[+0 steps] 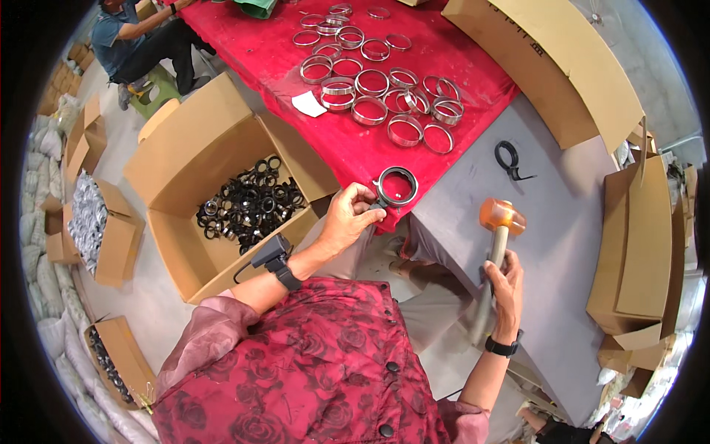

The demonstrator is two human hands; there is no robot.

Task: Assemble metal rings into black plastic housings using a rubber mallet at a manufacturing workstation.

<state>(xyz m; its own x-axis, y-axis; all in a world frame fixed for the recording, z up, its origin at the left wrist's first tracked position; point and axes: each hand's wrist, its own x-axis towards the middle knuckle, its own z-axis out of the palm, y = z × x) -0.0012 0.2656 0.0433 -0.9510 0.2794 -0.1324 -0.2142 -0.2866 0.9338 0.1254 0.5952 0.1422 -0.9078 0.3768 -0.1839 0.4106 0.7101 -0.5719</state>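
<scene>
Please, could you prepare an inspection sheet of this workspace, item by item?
Surface: red cloth ahead, grey tabletop to the right.
Work things: dark ring, orange-headed mallet, metal rings spread on the cloth, black ring on the grey tabletop.
Clutter: white paper piece on the cloth; open carton holding many black parts.
Grips: left grip holds the dark ring; right grip, the mallet's handle.
Cables: thin cord by the left wrist device.
Surroundings: another person, upper left; cardboard boxes at both sides.

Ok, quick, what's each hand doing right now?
Left hand: closed, holding a black ring between thumb and fingers.
Right hand: closed, holding an orange-headed mallet by its handle.
</scene>
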